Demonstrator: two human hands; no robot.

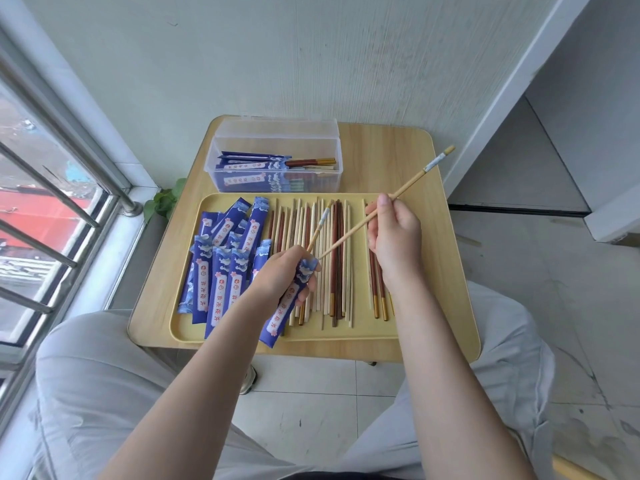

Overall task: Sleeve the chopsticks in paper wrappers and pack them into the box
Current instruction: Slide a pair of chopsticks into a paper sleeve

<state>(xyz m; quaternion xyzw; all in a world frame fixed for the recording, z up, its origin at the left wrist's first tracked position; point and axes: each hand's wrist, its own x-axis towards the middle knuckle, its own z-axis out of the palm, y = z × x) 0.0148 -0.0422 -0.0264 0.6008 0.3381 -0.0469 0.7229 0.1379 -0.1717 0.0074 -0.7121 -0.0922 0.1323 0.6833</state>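
Two hands are working above a yellow tray [346, 332] that is sitting on a small wooden desk [408, 150]. The left hand [277, 271] is curling its fingers round the upper part of a blue paper wrapper [287, 304], which is slanting down toward the tray's near rim. One pale chopstick [318, 230] is sticking up out of the wrapper's open top, its banded end pointing away from the person. The right hand [394, 237] is pinching a second pale chopstick [415, 180] between thumb and fingers; this stick is running diagonally, its thin tip lying just beside the wrapper's mouth and its decorated end reaching up and out past the desk's far right edge. Whether the tip is already inside the wrapper is hard to tell.

Many loose chopsticks [332, 258], pale and dark brown, are lying side by side along the middle of the tray, and a few more dark ones [377, 289] are lying apart on the right, partly under the right wrist. A pile of empty blue wrappers [221, 268] is overlapping on the tray's left part. Beyond the tray, a clear plastic box [277, 157] with its lid standing open is holding several sleeved pairs [256, 168], their brown ends showing toward the right. A window with metal bars [45, 216] is running along the left side.
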